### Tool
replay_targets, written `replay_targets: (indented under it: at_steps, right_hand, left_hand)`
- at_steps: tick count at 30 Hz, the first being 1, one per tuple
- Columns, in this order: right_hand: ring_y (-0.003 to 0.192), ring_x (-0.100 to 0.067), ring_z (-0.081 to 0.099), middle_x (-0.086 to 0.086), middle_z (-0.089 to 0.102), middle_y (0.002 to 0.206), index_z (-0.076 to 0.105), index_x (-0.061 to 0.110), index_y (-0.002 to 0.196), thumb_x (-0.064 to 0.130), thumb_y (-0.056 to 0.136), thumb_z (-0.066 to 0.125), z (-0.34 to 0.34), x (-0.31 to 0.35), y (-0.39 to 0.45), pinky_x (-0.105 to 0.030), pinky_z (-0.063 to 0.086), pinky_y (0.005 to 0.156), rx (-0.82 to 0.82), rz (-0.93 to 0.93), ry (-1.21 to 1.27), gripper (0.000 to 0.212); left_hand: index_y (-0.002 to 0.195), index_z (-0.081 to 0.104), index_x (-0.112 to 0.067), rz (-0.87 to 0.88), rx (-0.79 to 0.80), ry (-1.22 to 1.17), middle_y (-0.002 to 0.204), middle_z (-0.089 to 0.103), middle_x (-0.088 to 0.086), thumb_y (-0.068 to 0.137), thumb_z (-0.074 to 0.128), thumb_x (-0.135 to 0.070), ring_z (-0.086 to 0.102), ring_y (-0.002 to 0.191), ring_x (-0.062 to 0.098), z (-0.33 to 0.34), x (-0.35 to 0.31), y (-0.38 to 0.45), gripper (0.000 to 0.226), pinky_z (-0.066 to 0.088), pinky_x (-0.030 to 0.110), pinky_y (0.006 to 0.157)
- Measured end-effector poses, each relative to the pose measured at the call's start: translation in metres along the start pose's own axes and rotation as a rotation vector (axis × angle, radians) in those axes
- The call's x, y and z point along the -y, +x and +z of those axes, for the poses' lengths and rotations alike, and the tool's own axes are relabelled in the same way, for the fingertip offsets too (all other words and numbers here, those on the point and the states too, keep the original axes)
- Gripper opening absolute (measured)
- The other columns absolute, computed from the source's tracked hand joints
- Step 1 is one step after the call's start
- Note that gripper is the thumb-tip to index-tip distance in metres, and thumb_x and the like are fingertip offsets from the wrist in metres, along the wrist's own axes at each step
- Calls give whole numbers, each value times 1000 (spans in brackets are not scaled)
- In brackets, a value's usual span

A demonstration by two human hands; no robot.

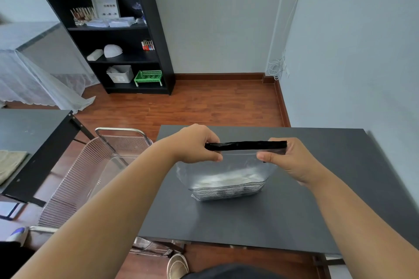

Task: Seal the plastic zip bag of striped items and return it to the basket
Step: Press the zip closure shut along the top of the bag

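The zip bag [226,179] stands upright on the dark surface [260,222], its base resting there with the striped items [226,192] stacked low inside. Both hands pinch the black zip strip [246,145] along the top: the left hand [195,145] is clenched on the strip's left end, and the right hand [285,161] grips the right end, thumb pointing inward along the front.

The step in hand looks like the sealing itself. To do it well, one hand should anchor its corner firmly while the other pinches thumb against fingers and runs along the strip from end to end — no gaps skipped, since a zip of this kind tends to hold only where it has been pressed. Keeping the strip taut and level between the hands should help the two tracks meet; a sagging strip may misalign. Whether any stretch is already closed cannot be told from here.

The wire basket [95,176] sits just left of the surface, lower down — an easy place to lower the bag once it is shut, base first.
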State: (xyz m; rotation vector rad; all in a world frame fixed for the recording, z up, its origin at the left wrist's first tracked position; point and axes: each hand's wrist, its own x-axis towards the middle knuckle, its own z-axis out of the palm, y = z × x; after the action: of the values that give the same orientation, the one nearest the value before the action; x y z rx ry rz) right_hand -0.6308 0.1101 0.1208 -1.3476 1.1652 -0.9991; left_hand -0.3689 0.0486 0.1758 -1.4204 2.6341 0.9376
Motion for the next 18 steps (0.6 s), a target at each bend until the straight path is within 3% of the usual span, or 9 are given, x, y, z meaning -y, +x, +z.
replay_targets:
  at_steps: [3, 5, 9, 12, 16, 18]
  right_hand:
    - [77, -15, 65, -2, 71, 76, 73, 1, 84, 7, 80, 74, 3, -2, 1, -24, 46, 75, -17, 0, 12, 6]
    - [86, -12, 70, -2, 77, 89, 76, 6, 92, 7, 78, 76, 7, -3, 2, -20, 51, 79, -28, 3, 33, 14]
    - [101, -19, 71, -10, 76, 104, 74, 2, 103, 12, 70, 79, 3, -3, 3, -23, 53, 87, -50, 6, 86, 35]
    - [96, -23, 67, -26, 73, 102, 67, -15, 99, 18, 69, 78, -7, -9, 1, -32, 46, 89, -83, 22, 66, 47]
    - [92, -22, 67, -24, 73, 103, 72, -5, 99, 8, 78, 74, -3, -12, -1, -31, 50, 89, -105, 2, 48, 25]
    - [92, -24, 64, -30, 70, 103, 72, -5, 99, 6, 79, 72, -1, -12, -1, -39, 49, 90, -113, -17, 50, 22]
  left_hand:
    - [63, 63, -30, -4, 11, -17, 54, 52, -8, 80, 73, -44, 45, 49, 8, 2, -4, 4, 24, 37, 26, 52]
    - [64, 63, -28, 19, -22, -46, 58, 54, -4, 82, 73, -42, 45, 51, 10, 3, -7, 8, 25, 37, 28, 53]
    - [64, 61, -19, 45, -50, -58, 60, 52, 3, 85, 73, -34, 44, 53, 14, 1, -5, 12, 28, 36, 31, 55]
    - [61, 56, -14, 66, -37, -57, 59, 47, 3, 86, 73, -31, 41, 53, 14, -2, -1, 11, 34, 34, 30, 55]
    - [66, 55, -12, 57, -27, -22, 62, 49, 5, 88, 70, -32, 42, 55, 16, -1, 0, 13, 33, 33, 31, 56]
    - [79, 61, -10, 50, 5, 6, 71, 57, 5, 88, 68, -39, 48, 62, 16, 2, -2, 13, 31, 39, 32, 61]
